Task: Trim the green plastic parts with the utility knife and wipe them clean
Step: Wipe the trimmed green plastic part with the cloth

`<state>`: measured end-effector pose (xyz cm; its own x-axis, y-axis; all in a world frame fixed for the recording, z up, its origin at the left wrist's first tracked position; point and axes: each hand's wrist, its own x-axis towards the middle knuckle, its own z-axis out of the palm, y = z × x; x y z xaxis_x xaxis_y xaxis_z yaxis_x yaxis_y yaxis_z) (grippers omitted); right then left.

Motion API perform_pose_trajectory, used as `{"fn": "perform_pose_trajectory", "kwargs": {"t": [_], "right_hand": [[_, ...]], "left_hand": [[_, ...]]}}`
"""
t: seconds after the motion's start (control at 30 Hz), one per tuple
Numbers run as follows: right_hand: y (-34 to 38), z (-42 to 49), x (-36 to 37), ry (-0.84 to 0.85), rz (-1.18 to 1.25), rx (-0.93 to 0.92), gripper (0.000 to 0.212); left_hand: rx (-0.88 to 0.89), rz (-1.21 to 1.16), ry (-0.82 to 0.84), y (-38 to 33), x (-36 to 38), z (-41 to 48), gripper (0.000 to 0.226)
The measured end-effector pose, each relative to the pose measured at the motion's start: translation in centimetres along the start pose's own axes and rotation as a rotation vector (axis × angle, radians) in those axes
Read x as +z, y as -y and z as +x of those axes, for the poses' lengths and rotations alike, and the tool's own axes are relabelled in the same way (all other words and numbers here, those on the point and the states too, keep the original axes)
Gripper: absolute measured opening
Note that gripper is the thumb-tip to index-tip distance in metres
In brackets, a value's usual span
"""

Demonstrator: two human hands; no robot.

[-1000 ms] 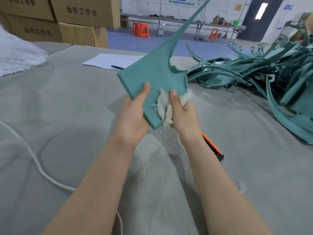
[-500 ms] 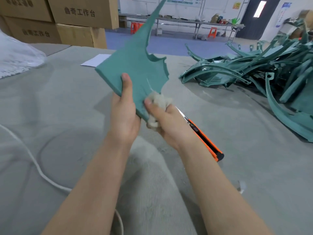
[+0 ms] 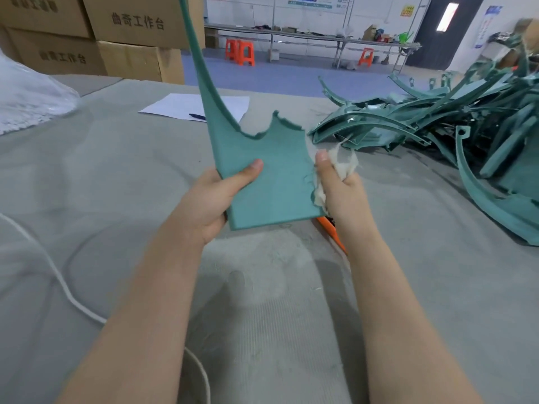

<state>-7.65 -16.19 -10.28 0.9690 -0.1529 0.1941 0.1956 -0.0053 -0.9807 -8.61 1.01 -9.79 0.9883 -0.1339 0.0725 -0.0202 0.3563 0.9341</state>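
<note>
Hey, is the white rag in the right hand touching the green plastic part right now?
Touching. The head view shows the rag, gripped by the right hand, pressed against the right edge of the green plastic part.

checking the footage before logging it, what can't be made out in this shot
Head view:
Knife: only an orange strip shows; the rest is behind the right forearm and green part.
Green part's tip: cut off by the top edge.
Pile of parts: runs off the right edge.
Cloth: mostly bunched inside the right hand.
</note>
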Motion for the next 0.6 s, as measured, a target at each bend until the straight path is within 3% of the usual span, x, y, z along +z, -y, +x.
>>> {"fn": "perform_pose_trajectory", "kwargs": {"t": [0.03, 0.17, 0.23, 0.3, 0.37, 0.47, 0.53, 0.6], "right_hand": [[-0.1, 0.1, 0.0, -0.092, 0.034, 0.038, 0.054], [-0.4, 0.9, -1.4, -0.450, 0.229, 0.188, 0.039], [-0.4, 1.0, -2.1, -0.505, 0.269, 0.235, 0.041], [0.0, 0.8, -1.2, -0.346, 0.375, 0.259, 0.046], [0.6, 0.2, 1.1, -0.045, 0.519, 0.274, 0.045], [0.5, -1.5, 4.4, 0.280, 0.311, 0.200, 0.025], [-0.4, -2.1, 5.4, 0.216, 0.106, 0.098, 0.022], [-0.7, -2.1, 5.8, 0.026, 0.096, 0.002, 0.030]], "left_hand": [[0.028, -0.002, 0.006, 0.1, 0.3, 0.0, 0.023], [0.089, -0.192, -0.073, 0.0, 0.6, 0.3, 0.015], [0.145, -0.309, -0.128, -0.3, 0.3, 0.6, 0.017], [0.196, -0.374, -0.157, -0.4, 0.3, 0.8, 0.020], [0.227, -0.404, -0.163, -0.1, 1.1, 0.9, 0.024], [0.240, -0.434, -0.110, 0.5, 2.2, 0.9, 0.026], [0.218, -0.457, -0.085, 0.8, 2.4, 0.9, 0.026], [0.160, -0.491, -0.051, 0.9, 2.5, 1.0, 0.029]]}}
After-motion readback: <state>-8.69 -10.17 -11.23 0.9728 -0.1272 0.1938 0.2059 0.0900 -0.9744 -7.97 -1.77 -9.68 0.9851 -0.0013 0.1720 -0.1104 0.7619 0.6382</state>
